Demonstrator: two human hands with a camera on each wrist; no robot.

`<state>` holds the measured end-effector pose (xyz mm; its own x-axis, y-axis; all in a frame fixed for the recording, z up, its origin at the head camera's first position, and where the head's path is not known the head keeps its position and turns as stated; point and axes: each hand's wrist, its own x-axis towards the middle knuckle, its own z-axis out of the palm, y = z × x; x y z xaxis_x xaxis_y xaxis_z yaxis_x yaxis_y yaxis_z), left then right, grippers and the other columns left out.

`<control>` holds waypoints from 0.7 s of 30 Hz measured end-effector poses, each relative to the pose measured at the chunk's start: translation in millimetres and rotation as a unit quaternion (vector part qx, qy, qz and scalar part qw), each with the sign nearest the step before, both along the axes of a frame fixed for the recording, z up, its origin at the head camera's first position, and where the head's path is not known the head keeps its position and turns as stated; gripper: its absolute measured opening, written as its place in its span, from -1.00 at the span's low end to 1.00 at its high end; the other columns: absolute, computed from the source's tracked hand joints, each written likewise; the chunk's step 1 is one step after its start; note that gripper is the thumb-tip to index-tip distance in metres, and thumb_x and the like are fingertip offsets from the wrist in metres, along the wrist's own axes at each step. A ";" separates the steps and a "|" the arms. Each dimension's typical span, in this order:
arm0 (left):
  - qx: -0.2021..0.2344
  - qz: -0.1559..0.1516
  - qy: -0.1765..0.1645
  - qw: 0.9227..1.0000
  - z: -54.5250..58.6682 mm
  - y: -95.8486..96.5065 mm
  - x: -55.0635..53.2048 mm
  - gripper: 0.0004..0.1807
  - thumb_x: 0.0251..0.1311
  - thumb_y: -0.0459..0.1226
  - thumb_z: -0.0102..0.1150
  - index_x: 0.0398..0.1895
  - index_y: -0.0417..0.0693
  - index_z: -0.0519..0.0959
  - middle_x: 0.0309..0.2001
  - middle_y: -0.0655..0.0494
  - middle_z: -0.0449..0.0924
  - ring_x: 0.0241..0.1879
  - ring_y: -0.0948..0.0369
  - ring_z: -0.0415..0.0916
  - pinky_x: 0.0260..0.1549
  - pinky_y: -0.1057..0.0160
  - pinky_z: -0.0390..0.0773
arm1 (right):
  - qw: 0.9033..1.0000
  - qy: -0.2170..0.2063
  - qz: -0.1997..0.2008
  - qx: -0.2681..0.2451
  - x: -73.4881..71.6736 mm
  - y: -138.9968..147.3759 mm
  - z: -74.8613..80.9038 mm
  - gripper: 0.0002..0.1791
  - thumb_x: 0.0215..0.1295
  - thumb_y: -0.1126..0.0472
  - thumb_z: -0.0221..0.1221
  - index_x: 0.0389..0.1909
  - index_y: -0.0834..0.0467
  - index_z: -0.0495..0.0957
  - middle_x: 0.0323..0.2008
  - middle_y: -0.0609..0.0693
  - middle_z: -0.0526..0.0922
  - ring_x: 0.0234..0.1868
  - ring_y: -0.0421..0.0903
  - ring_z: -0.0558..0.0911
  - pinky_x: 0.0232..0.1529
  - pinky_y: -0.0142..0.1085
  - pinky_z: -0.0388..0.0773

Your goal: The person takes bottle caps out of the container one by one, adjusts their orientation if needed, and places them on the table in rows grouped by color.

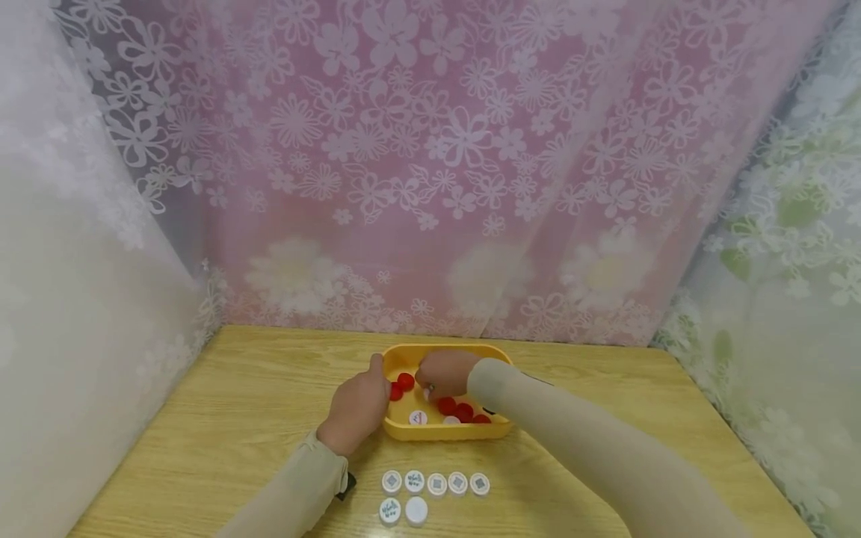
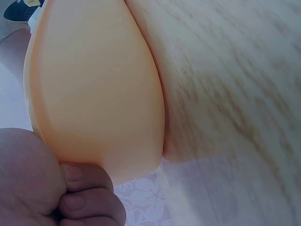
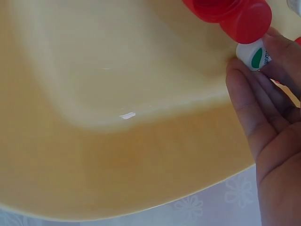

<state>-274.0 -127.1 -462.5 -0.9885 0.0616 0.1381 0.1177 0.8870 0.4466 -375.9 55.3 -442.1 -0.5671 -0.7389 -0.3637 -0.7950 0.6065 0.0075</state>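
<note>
A yellow tray (image 1: 447, 433) sits on the wooden surface (image 1: 269, 403), its left end gripped by the left hand (image 1: 359, 407), with the thumb at the rim and the other fingers curled against the outer wall. The right hand (image 1: 449, 371) reaches inside the tray, its fingers pinching a white cap with a green mark (image 3: 250, 54), which lies close against a red cap (image 3: 248, 21) in the right wrist view. Two red caps rest near the tray's left end and three more toward its right, with two white caps (image 1: 418, 418) along the near side. Just in front of the tray stand seven white bottle tops (image 1: 437, 484), five in one row and two nearer the person. A flowered curtain (image 1: 464, 149) hangs behind.
</note>
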 end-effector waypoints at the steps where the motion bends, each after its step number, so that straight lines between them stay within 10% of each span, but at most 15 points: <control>1: 0.001 0.000 0.000 1.000 0.8 0.4 0.4 -0.70 0.48 -0.25 0.07 0.09 -0.24 0.30 -0.64 0.08 0.35 -0.70 0.12 0.30 -0.68 0.22 0.29 | 1.000 0.002 0.002 0.000 0.4 0.1 0.5 -0.91 0.30 0.05 0.42 -0.26 -0.13 0.69 -0.39 -0.26 0.58 -0.34 -0.20 0.53 -0.11 -0.39 0.57; 12: -0.006 -0.001 -0.020 1.000 3.1 1.6 2.6 -0.60 0.49 -0.26 0.06 0.22 -0.32 0.28 -0.63 0.07 0.38 -0.68 0.12 0.32 -0.66 0.22 0.33 | 0.996 0.072 0.058 0.012 1.2 -3.9 10.0 -0.76 0.31 0.09 0.41 -0.07 -0.07 0.61 -0.16 -0.17 0.62 -0.23 -0.18 0.56 0.04 -0.35 0.61; 18: -0.017 -0.011 0.005 1.000 2.4 1.8 1.0 -0.64 0.47 -0.27 0.09 0.15 -0.30 0.29 -0.64 0.08 0.35 -0.70 0.15 0.31 -0.68 0.25 0.33 | 0.989 0.095 0.071 -0.092 20.5 6.5 44.4 -0.74 0.33 0.13 0.39 -0.05 -0.01 0.55 -0.21 -0.17 0.51 -0.25 -0.20 0.49 -0.10 -0.47 0.54; 21: -0.027 -0.017 0.023 0.999 1.9 1.6 2.9 -0.66 0.46 -0.30 0.10 0.12 -0.32 0.29 -0.66 0.09 0.33 -0.72 0.17 0.28 -0.72 0.26 0.29 | 0.968 0.129 0.130 -0.171 48.2 10.9 63.7 -0.76 0.34 0.16 0.36 -0.06 0.00 0.55 -0.19 -0.17 0.52 -0.23 -0.24 0.48 -0.07 -0.51 0.52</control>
